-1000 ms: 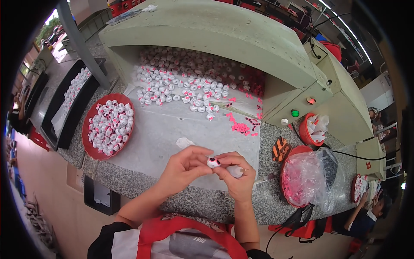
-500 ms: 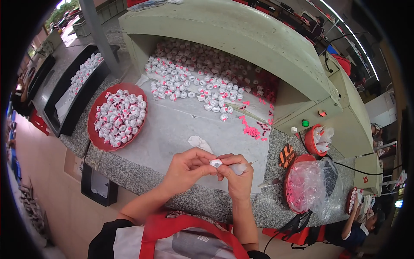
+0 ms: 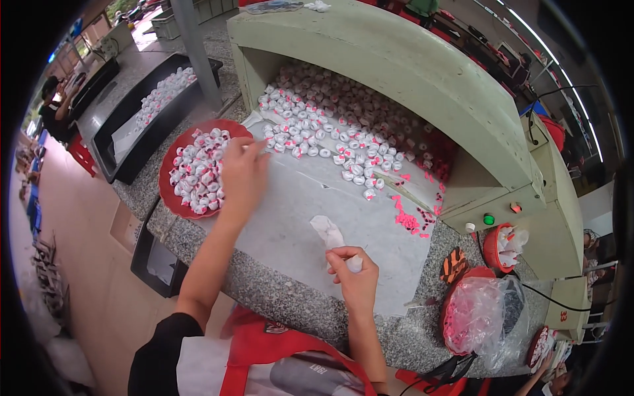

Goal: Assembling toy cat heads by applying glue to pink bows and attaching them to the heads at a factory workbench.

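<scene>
A speckled grey granite tabletop (image 3: 284,287) carries a pale sheet (image 3: 284,211), which runs into an arched, pale green housing (image 3: 389,69). White rounded pieces (image 3: 307,129) with pink marks crowd the housing's shaded interior and spill out onto the sheet; small pink bits (image 3: 409,221) are scattered toward its right wall. A crumpled white cloth (image 3: 325,231) lies just beyond the right hand (image 3: 354,274), whose fingers are clamped around a whitish squeeze bottle (image 3: 354,264). The left hand (image 3: 243,170) is blurred over the right side of a red bowl (image 3: 168,191) heaped with more white pieces; whether its fingers are apart or together cannot be told. To the right, clear plastic (image 3: 505,307) covers part of a red dish (image 3: 477,272), near an orange-and-black striped piece (image 3: 454,265). Past a grey post (image 3: 196,53), a long black tray (image 3: 158,135) holds similar pieces, and a co-worker (image 3: 56,109) sits on a red stool (image 3: 80,158).
</scene>
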`<state>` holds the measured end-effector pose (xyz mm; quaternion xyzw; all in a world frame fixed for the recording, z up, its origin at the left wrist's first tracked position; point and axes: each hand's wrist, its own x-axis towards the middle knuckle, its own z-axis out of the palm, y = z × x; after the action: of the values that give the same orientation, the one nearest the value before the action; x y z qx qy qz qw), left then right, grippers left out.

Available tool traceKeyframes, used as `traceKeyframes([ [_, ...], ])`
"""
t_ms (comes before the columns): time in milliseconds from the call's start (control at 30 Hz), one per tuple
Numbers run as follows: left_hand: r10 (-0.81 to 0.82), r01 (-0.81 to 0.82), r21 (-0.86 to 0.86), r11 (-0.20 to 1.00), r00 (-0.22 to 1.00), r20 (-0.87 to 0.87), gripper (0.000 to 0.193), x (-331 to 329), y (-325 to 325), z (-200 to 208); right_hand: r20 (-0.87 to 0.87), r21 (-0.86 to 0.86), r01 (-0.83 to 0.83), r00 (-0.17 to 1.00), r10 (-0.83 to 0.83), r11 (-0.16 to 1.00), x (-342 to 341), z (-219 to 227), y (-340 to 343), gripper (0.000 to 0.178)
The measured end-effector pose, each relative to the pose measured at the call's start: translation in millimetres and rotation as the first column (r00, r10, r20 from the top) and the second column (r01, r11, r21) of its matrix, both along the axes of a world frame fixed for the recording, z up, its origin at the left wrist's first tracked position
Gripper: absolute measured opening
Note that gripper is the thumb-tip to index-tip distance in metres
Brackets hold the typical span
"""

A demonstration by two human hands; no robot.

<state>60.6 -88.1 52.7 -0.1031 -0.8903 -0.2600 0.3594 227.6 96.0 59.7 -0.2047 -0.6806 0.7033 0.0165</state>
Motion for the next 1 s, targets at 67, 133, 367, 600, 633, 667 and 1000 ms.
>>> traceKeyframes([
  [67,-0.025,0.032,-0.039,0.999,0.987,0.157,0.022,-24.1,37.4,-17.2,-0.006,-0.005,-0.016,1.000,0.016,1.000,6.1,5.1,-3.5,0.013],
  [133,0.015,0.005,-0.077,0.997,0.968,0.251,0.023,-43.0,53.4,-31.2,-0.027,-0.007,0.032,0.999,-0.032,0.999,16.5,8.5,-0.3,0.013],
  [367,-0.872,0.019,0.981,0.193,0.462,0.163,0.037,23.6,61.4,3.5,-0.152,-0.095,0.161,0.973,-0.174,0.982,25.5,15.7,31.9,0.026],
  [600,-0.961,-0.428,0.860,-0.277,0.118,-0.251,0.028,96.5,78.4,26.0,-0.387,-0.104,0.166,0.901,-0.194,0.981,29.6,57.4,34.6,0.038],
  [633,-0.968,-0.319,0.914,-0.252,0.088,-0.236,0.026,99.3,79.4,24.6,-0.321,-0.094,0.209,0.919,-0.228,0.973,36.5,63.8,36.4,0.035],
  [667,-0.967,-0.324,0.911,-0.254,0.080,-0.241,0.026,102.2,80.8,25.9,-0.253,-0.082,0.250,0.931,-0.263,0.965,42.7,67.5,37.0,0.033],
  [1000,-0.928,0.173,0.983,0.060,0.374,-0.009,0.029,123.6,88.7,43.6,-0.705,0.507,0.461,0.708,0.043,0.728,50.0,64.3,28.0,0.022],
])
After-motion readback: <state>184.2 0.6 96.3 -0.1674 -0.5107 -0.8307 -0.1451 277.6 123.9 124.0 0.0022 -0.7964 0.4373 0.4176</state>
